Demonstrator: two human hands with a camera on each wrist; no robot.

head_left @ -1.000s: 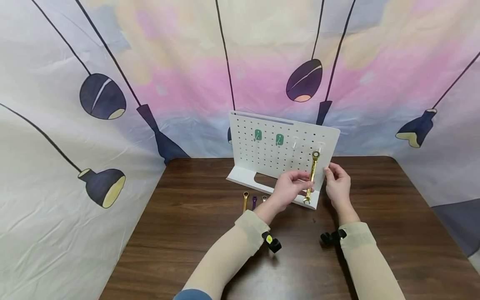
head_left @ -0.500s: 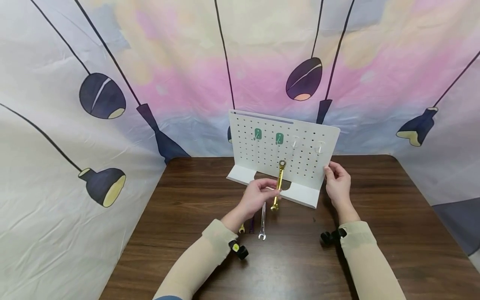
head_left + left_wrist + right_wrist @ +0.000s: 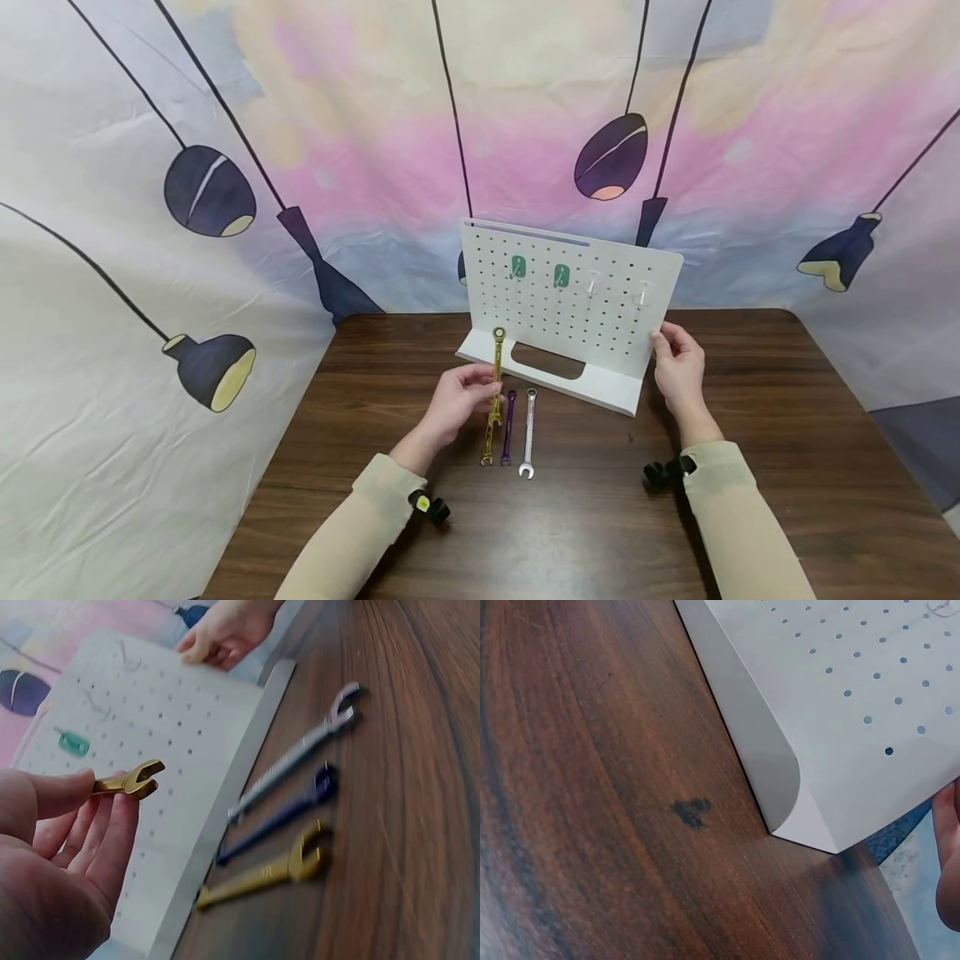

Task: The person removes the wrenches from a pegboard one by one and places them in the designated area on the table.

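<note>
My left hand pinches a gold combination wrench, upright with its ring end on top. In the left wrist view its open-end jaw sticks out past the thumb and fingertips. Below it on the table lie a second gold wrench, a purple wrench and a silver wrench, side by side. The held wrench overlaps the second gold one in the head view. My right hand grips the right edge of a white pegboard, which stands behind the wrenches; its fingers are partly hidden behind the board.
Two green hooks and two clear hooks are fixed along the pegboard's upper part. Its base has an oblong cut-out. The brown wooden table reaches back to a patterned cloth backdrop.
My left hand has carried the gold wrench leftward, from in front of the pegboard's right side to above the wrenches on the table. My right hand has stayed at the board's edge.
</note>
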